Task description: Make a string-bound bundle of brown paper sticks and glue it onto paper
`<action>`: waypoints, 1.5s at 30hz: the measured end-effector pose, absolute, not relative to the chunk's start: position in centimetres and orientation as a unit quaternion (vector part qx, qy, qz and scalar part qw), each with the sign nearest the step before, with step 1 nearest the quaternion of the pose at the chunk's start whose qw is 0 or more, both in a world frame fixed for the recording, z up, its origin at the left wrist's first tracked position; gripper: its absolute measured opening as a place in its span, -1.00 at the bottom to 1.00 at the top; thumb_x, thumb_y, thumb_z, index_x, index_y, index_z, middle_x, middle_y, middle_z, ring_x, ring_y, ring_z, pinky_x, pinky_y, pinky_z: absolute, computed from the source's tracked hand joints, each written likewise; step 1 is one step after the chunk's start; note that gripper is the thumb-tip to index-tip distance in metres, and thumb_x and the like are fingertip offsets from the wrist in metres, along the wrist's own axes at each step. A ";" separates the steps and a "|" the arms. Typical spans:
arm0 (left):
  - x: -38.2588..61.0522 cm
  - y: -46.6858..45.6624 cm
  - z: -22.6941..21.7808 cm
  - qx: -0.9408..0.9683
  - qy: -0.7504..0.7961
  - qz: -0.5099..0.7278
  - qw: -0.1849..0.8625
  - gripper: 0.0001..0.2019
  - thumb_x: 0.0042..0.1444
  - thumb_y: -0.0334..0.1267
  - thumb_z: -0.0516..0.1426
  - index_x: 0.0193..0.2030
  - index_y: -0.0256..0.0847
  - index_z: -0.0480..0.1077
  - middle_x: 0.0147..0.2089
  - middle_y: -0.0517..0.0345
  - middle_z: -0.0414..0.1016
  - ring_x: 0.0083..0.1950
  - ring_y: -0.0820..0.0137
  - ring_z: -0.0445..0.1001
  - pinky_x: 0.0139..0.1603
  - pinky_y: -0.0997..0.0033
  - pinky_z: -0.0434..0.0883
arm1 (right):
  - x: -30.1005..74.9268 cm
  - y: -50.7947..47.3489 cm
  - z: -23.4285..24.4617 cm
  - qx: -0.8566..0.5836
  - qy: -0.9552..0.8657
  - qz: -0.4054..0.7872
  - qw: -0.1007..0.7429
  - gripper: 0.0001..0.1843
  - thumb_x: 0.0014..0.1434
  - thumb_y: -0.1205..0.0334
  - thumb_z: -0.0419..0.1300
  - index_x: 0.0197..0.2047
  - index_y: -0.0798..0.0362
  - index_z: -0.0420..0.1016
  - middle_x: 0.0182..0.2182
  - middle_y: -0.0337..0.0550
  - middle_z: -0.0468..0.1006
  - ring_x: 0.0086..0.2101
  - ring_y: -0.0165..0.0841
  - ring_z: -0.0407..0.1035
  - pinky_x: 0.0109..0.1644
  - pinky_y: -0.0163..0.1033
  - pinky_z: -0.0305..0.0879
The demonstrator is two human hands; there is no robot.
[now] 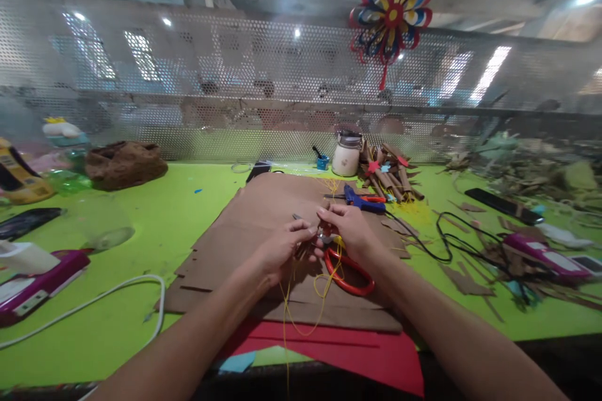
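My left hand [292, 243] and my right hand [348, 225] meet over a stack of brown paper sheets [235, 232]. The left fingers are closed around something small and brown, partly hidden. My right thumb and forefinger pinch close by; what lies between them is too small to name. Thin yellow string [308, 333] hangs in loops below both hands, with one end dropping past the table edge. Red-handled scissors [355, 288] are beneath my right hand, their metal part mostly covered by my fingers. Whether the right hand also grips them is unclear.
A blue glue gun [360, 199] lies behind my right hand, its black cord [444, 257] running right. Brown paper rolls [395, 175] and a pale jar [347, 156] stand at the back. Red paper [376, 351] sticks out below the stack. Purple power strips [540, 257] flank both sides.
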State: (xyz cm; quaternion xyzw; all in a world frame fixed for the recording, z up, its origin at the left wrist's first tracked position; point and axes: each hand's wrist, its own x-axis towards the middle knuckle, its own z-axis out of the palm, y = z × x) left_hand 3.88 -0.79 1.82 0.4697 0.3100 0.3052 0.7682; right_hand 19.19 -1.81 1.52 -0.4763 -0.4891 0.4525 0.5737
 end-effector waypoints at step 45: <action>3.1 -0.9 2.9 0.334 0.371 0.288 0.817 -0.92 0.02 -0.38 0.15 -0.42 -0.35 0.43 -0.47 0.04 0.49 -0.49 0.45 0.43 -0.41 0.45 0.40 | 20.3 -5.2 5.3 -0.375 -0.824 0.025 0.424 -0.54 -0.04 0.53 0.07 -0.06 0.03 0.43 -0.06 -0.04 0.43 -0.01 -0.21 0.26 0.09 -0.03 0.18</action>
